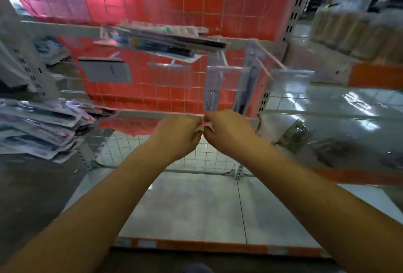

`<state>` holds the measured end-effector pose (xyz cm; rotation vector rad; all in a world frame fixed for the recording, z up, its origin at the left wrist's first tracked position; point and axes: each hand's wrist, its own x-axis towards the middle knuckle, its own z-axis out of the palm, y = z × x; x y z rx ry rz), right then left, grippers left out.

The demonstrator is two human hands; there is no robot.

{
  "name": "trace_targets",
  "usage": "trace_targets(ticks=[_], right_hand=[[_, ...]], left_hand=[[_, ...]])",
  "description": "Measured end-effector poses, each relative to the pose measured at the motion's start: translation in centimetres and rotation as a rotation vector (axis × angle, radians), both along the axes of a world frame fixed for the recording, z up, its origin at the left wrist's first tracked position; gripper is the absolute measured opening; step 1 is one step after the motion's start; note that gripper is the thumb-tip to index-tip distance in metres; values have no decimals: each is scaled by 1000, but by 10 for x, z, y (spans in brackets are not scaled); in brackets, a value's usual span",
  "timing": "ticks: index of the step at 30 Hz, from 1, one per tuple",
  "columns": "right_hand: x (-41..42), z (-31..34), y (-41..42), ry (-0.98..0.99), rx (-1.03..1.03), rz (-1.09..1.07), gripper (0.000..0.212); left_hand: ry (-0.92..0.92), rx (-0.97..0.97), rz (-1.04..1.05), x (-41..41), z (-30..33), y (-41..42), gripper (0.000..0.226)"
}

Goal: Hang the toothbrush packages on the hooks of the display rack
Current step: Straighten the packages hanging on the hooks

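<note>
While blurred, both hands (202, 127) pinching the toothbrush package (211, 96) bottom.

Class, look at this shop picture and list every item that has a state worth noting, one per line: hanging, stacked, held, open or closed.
Left hand: fingers curled, pinching the bottom edge of a package.
Right hand: fingers curled, pinching the same edge.
Clear plastic toothbrush package: hanging upright, held at the bottom by both hands.
Bundle of toothbrush packages: on a hook, tilted near level.
Pile of loose toothbrush packages: stacked unhung at the left.
</note>
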<state>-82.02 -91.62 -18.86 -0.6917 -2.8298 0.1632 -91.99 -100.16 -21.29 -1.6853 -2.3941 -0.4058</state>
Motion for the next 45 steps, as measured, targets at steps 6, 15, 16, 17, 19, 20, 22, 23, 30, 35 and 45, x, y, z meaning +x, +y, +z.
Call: trace_targets(ticks=[6,15,16,17,19,20,22,23,30,35,45], right_hand=[[32,76,-35,-47,-81,10,25],[49,176,-65,-52,-98,34,26],[47,183,-65,-50,-95,32,26],[43,189,-65,-45,-91,32,26],[33,197,-60,-18,-82,36,25],[26,199,-57,-1,-81,37,25],[10,200,-46,18,-97,28,24],[1,199,-39,13,-104,21,24],[-65,191,9,-85,-70,-6,41],[-106,173,37,-187,12,20,58],[-135,148,75,-339,5,130,62]], left_hand=[[-33,-73,-25,40,79,-32,33],[0,-169,44,49,186,-72,31],[4,-175,56,45,194,-75,30],[1,-184,67,40,201,-77,29],[-15,-188,92,26,210,-80,28],[-26,-183,108,18,213,-82,26],[-40,-183,135,0,216,-85,25],[-51,-197,147,-10,216,-85,26],[-61,-244,203,-92,215,-77,30],[-50,-247,211,-136,216,-61,30],[-109,-273,229,-171,206,-40,28]])
